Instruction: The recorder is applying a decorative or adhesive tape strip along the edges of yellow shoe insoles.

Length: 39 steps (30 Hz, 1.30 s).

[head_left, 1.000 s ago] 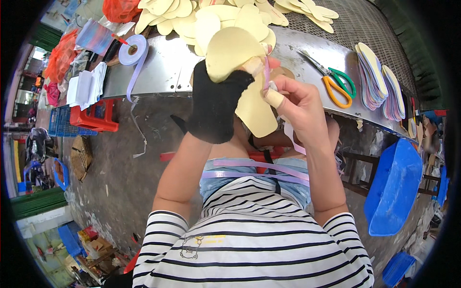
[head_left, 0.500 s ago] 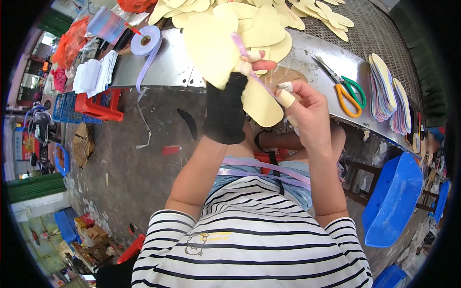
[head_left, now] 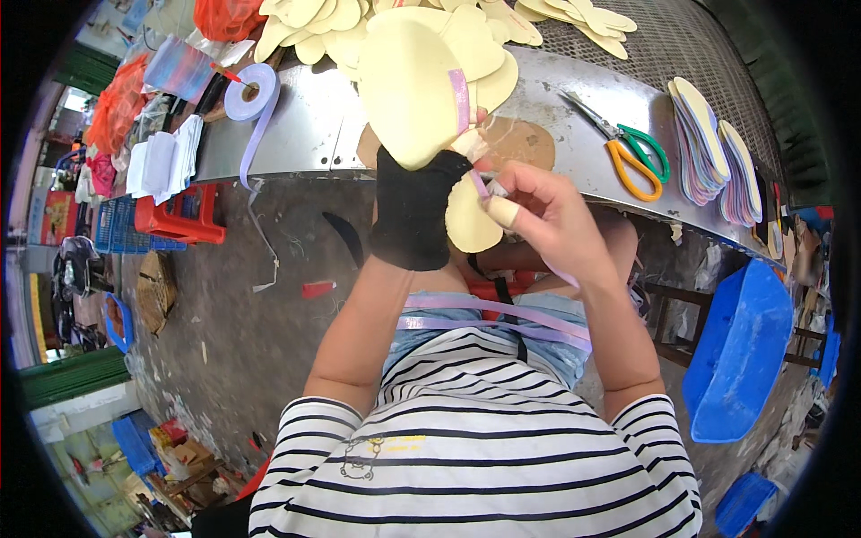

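Over the metal surface (head_left: 305, 121), the left hand (head_left: 435, 175) clamps a cream insole (head_left: 408, 81). The right hand (head_left: 547, 215), pinching purple ribbon (head_left: 460, 97) at its rim, sits closer in than a moment earlier; contact appears snugger.

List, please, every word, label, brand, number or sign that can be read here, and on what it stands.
No text is clear enough to quote.
Striped shirt: yellow print beside a cartoon outline, too small to read.
Red panel, far left: too blurred to tell if it bears words.
Cream insole in the left hand and purple ribbon: no words visible.
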Motion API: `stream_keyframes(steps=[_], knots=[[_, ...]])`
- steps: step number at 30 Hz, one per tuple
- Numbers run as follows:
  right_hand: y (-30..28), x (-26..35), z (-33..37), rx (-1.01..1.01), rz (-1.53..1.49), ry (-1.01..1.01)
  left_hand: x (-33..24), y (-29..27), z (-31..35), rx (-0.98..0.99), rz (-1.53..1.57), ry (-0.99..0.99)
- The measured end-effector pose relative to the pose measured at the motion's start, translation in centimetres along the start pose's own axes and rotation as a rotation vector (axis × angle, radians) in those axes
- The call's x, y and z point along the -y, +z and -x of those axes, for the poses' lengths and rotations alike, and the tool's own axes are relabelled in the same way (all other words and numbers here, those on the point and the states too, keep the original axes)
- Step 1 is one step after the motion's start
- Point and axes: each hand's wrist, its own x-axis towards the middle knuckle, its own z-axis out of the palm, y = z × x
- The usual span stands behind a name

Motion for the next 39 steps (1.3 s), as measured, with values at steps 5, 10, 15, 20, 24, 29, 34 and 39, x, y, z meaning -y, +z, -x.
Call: stream_keyframes(steps=[5,10,15,20,24,29,34,39], knots=[[0.6,0.2,-0.7,-0.135,-0.059,0.005,0.2,1.4,0.4,-0.048,0.064,-0.007],[0.3,0.7,-0.5,-0.066,-0.187,0.130,0.1,0.4,-0.1,-0.034,-0.120,-0.098],[-2.4,1.3,-3.0,-0.163,-0.283,-0.040,0.3,1.1,0.6,0.093,-0.203,-0.080],[-1.9,1.0,-3.8,-0.194,-0.076,-0.173,0.4,-0.4,0.9,0.264,-0.200,-0.304],[-0.7,0.1,-3.4,-0.080,-0.140,-0.072,1.2,-0.8,0.8,0.160,-0.303,-0.144],[-1.3,-1.3,-1.0,0.071,-0.164,0.152,1.3,-1.7,0.2,-0.028,-0.171,-0.122],[-4.7,-2.0,0.0,0.133,0.309,0.106,-1.0,-6.2,-1.5,-0.311,-0.411,0.326],[-2.2,0.7,-0.9,0.257,0.732,-0.305,-4.2,-2.1,-1.4,0.894,-1.398,0.314]])
